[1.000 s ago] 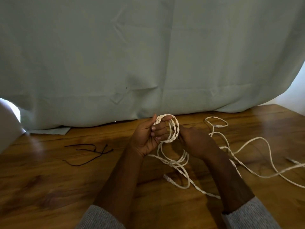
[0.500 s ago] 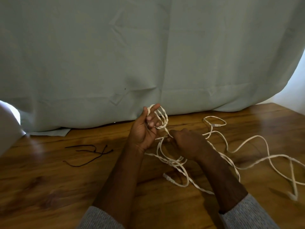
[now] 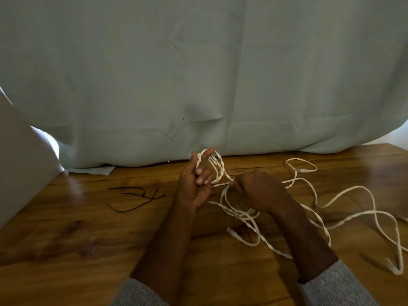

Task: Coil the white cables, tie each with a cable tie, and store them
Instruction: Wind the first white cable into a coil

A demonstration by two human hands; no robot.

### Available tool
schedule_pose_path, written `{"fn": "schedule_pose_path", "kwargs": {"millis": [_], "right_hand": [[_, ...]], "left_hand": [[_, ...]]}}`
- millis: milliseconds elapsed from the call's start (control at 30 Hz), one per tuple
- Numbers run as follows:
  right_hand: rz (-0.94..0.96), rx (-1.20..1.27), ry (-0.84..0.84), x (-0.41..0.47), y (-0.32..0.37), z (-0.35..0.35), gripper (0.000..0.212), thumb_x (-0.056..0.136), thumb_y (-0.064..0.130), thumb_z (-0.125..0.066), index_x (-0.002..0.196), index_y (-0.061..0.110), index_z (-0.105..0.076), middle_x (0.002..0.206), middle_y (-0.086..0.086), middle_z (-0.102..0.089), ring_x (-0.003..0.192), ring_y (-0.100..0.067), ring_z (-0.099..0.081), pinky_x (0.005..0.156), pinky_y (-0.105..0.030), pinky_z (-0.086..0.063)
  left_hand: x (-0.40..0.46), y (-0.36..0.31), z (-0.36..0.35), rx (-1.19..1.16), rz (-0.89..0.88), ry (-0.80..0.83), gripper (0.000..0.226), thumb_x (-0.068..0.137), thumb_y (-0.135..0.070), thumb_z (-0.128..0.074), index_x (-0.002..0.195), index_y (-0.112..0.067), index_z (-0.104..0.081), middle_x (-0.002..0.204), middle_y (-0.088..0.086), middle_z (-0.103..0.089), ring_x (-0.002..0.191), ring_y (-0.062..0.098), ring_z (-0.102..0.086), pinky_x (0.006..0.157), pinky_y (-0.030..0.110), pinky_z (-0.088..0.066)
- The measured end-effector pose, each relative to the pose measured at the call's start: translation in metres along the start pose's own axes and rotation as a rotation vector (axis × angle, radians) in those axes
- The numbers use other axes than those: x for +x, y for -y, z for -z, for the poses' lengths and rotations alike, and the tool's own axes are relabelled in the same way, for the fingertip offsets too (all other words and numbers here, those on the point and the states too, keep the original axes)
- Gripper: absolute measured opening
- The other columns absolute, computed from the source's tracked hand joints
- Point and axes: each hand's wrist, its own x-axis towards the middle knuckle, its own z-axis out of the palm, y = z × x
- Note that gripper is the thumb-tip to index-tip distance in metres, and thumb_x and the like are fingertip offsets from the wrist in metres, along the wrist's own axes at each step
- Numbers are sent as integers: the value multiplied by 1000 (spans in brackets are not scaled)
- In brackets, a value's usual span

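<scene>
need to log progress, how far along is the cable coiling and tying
Done: a few loops of white cable are wound around the left hand. In hand: the right hand pinches the cable next to the loops, feeding the next turn. Left: most of the loose cable sprawls over the wooden table; the black ties lie untouched, nothing tied. No storage spot is in view.

The right hand [image 3: 259, 192] shows only its back, its fingers hidden where they meet the white cable [image 3: 344, 195]. That cable runs off the picture's right edge; its connector ends are blurred.
</scene>
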Motion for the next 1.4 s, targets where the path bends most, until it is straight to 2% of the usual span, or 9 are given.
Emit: {"fn": "schedule_pose_path", "kwargs": {"millis": [400, 500, 567, 667, 767, 833, 1033, 1267, 1400], "right_hand": [[77, 14, 47, 0, 14, 3, 29, 94, 47, -55, 109, 25, -67, 103, 0, -65, 94, -20, -61, 73, -32, -48], [136, 89, 44, -2, 13, 7, 17, 88, 46, -60, 88, 30, -63, 81, 8, -57, 77, -16, -57, 64, -28, -41], [180, 162, 50, -2, 12, 10, 3, 85, 39, -62, 84, 36, -62, 69, 15, -50, 64, -10, -53, 59, -26, -43], [252, 259, 17, -1, 7, 13, 6, 84, 31, -63, 86, 33, -68, 72, 13, -62, 62, -5, -55, 59, -33, -53], [280, 358, -134, 0, -4, 14, 5, 86, 34, -68, 84, 29, -70, 78, 11, -69, 70, -7, -61, 63, -35, -52], [266, 403, -223, 0, -10, 13, 12, 84, 36, -76, 82, 26, -70, 77, 11, -68, 71, -5, -61, 63, -31, -50], [272, 486, -327, 2, -24, 4, 28, 86, 42, -75, 79, 15, -69, 71, 5, -67, 64, -8, -60, 59, -23, -44], [232, 488, -385, 6, -31, -1, 21, 95, 27, -62, 111, 14, -67, 97, 10, -63, 84, 0, -55, 75, -11, -41], [185, 696, -259, 7, -23, -6, 29, 105, 27, -46, 113, 13, -71, 105, 0, -72, 97, -10, -67, 87, -32, -53]], "left_hand": [[4, 9, 3, 297, -166, -265, 36, 103, -31, -46, 124, -4, -59, 72, 10, -60, 73, 23, -73, 65, 31, -58], [-3, 16, -8, 519, -187, -238, 20, 103, -26, -48, 107, -16, -65, 64, 5, -67, 64, 20, -71, 60, 29, -58], [-5, 21, -10, 692, -210, -174, 20, 104, -24, -48, 115, -20, -64, 66, 2, -70, 64, 15, -70, 60, 27, -57], [-4, 28, -4, 927, -246, -66, 17, 104, -22, -48, 110, -23, -64, 65, -5, -66, 63, 7, -63, 61, 26, -51], [-5, 32, 2, 1075, -214, 26, 31, 103, -30, -51, 91, -6, -66, 70, 5, -63, 67, 16, -60, 64, 32, -47], [-7, 32, 2, 1079, -164, 62, 39, 104, -30, -48, 84, -1, -65, 67, 13, -61, 60, 21, -57, 57, 31, -44], [-12, 28, -3, 913, 50, 173, 44, 106, -31, -40, 72, -6, -53, 47, 0, -37, 38, 10, -27, 41, 19, -23], [-12, 18, 3, 646, 283, 319, 47, 102, -38, -38, 71, -8, -56, 44, -1, -28, 31, 7, -22, 42, 24, -12], [-9, 13, 5, 398, 378, 292, 47, 95, -43, -38, 64, -15, -57, 37, -7, -30, 25, 3, -23, 38, 21, -11]]}}
